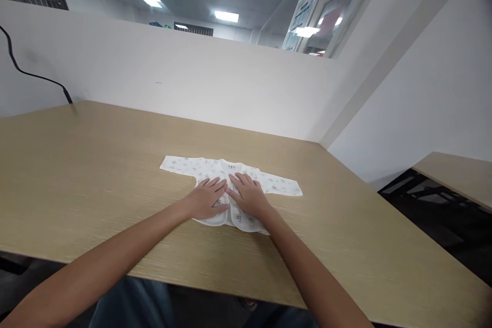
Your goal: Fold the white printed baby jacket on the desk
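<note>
A small white baby shirt [209,166] with a faint printed pattern lies flat, its sleeves stretched out to both sides and its collar toward the far wall. My left hand [207,199] rests palm down on the left half of its front, fingers spread. On the right half lies my right hand [248,195], also flat with fingers apart. The fingertips of both hands come close together near the middle opening. Parts of the shirt's chest are hidden under my hands, while the rounded bottom hem shows below them.
The shirt is on a wooden table [115,154]. Behind it stands a low white partition [200,77], with a wall to the right. A black cable [38,76] hangs down at the left. Another wooden surface [457,171] is at the far right.
</note>
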